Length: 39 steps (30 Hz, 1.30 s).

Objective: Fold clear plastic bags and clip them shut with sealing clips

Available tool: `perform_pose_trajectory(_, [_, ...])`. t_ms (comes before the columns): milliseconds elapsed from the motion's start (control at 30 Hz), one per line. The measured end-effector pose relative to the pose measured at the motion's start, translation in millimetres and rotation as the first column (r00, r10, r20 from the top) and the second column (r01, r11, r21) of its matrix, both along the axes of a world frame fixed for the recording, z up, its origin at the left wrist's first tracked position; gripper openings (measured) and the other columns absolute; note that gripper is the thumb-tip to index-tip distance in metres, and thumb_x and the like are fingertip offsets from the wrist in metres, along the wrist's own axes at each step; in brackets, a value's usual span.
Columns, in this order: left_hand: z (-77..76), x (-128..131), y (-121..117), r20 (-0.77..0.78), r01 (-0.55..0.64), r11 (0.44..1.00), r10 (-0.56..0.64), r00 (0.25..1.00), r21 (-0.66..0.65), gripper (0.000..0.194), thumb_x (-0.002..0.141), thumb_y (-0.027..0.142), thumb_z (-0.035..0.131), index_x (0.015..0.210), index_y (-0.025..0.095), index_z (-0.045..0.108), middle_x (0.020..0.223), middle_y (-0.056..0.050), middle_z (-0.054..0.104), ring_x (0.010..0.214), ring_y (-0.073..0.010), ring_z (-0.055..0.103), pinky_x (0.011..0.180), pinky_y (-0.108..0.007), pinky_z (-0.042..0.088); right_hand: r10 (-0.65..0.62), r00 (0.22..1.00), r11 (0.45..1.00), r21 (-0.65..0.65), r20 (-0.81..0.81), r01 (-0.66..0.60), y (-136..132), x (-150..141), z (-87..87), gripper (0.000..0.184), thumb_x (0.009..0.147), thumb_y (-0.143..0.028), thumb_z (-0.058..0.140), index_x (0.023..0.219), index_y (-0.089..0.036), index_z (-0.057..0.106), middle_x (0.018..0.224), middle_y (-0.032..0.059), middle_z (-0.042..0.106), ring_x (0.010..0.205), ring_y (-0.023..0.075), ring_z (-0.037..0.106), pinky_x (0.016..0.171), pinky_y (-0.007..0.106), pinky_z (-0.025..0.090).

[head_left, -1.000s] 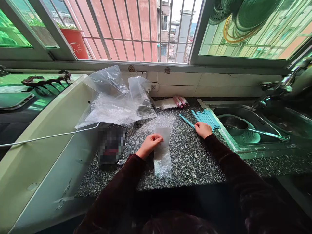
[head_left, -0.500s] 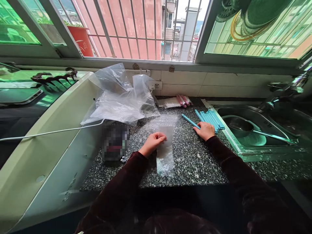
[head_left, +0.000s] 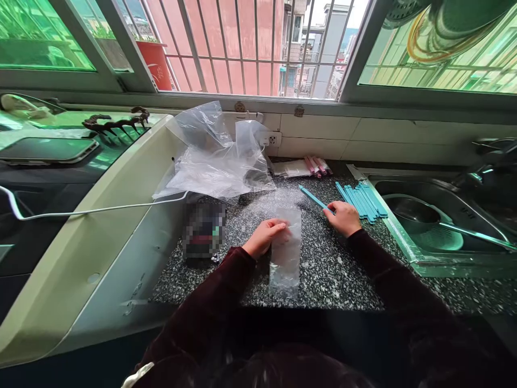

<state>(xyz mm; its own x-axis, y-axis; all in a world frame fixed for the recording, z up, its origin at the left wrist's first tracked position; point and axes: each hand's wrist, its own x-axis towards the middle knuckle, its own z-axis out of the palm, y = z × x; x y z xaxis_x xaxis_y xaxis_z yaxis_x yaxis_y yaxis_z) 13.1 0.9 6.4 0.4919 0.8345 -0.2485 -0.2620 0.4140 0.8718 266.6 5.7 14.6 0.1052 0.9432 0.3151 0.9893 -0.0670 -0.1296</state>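
Note:
A narrow clear plastic sleeve (head_left: 286,253) lies lengthwise on the speckled granite counter (head_left: 323,269). My left hand (head_left: 264,236) pinches the sleeve's top left edge, fingers curled. My right hand (head_left: 343,217) rests on the counter with its fingers closed on the near end of one loose blue stick (head_left: 313,198). A pile of blue sticks (head_left: 361,198) lies just to the right of that hand, by the sink edge.
A crumpled clear plastic bag (head_left: 214,161) sits at the back left. Pink sticks in a packet (head_left: 302,167) lie by the wall. A steel sink (head_left: 436,221) holds a bowl and strainer. A phone (head_left: 48,150) and a white cable (head_left: 100,210) lie left.
My right hand has slid left from the blue pile to the single loose stick. My left hand stays on the sleeve. The camera has turned a little to the left.

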Motion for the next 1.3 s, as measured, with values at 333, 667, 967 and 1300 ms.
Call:
perform_pose_trajectory(333, [-2.1, -2, 2, -0.011, -0.022, 1.0, 0.022, 1.0, -0.002, 0.039, 0.056, 0.037, 0.075, 0.082, 0.01, 0.066, 0.064, -0.003, 0.067, 0.049, -0.01, 0.055, 0.052, -0.022, 0.041, 0.36, 0.933, 0.877, 0.342, 0.001, -0.339, -17, -31, 8.0, 0.02, 0.082, -0.036, 0.055, 0.076, -0.018, 0.061, 0.07, 0.0039, 0.064, 0.069, 0.0177, 0.054, 0.065, 0.029, 0.035])
perform_pose_trajectory(667, [2.9, -4, 2, -0.036, -0.053, 0.999, 0.053, 0.998, 0.007, 0.031, 0.061, 0.031, 0.07, 0.083, 0.011, 0.063, 0.065, -0.004, 0.068, 0.049, -0.0095, 0.054, 0.052, -0.022, 0.04, 0.517, 0.856, 0.781, 0.406, 0.004, -0.474, -34, -54, 14.5, 0.018, 0.084, -0.035, 0.055, 0.077, -0.019, 0.06, 0.073, 0.0032, 0.063, 0.07, 0.0165, 0.053, 0.066, 0.029, 0.037])
perform_pose_trajectory(967, [0.1, -5, 5, -0.087, -0.056, 0.991, 0.067, 0.994, 0.121, 0.009, 0.06, 0.019, 0.059, 0.061, 0.011, 0.064, 0.057, -0.003, 0.063, 0.05, -0.008, 0.049, 0.054, -0.021, 0.036, 0.567, 0.824, 0.763, 0.377, -0.003, -0.524, -39, -60, 7.1, 0.015, 0.084, -0.033, 0.056, 0.079, -0.02, 0.06, 0.074, 0.0032, 0.063, 0.072, 0.0165, 0.054, 0.066, 0.029, 0.037])
perform_pose_trajectory(1300, [3.8, -9, 3, -0.049, -0.034, 0.988, 0.041, 0.998, 0.149, 0.016, 0.063, 0.026, 0.064, 0.065, 0.011, 0.068, 0.064, -0.005, 0.066, 0.058, -0.0104, 0.054, 0.059, -0.022, 0.04, 0.563, 0.826, 0.767, 0.367, 0.01, -0.527, -41, -56, 5.0, 0.015, 0.084, -0.033, 0.055, 0.081, -0.02, 0.062, 0.075, 0.0035, 0.064, 0.073, 0.0164, 0.053, 0.067, 0.029, 0.037])
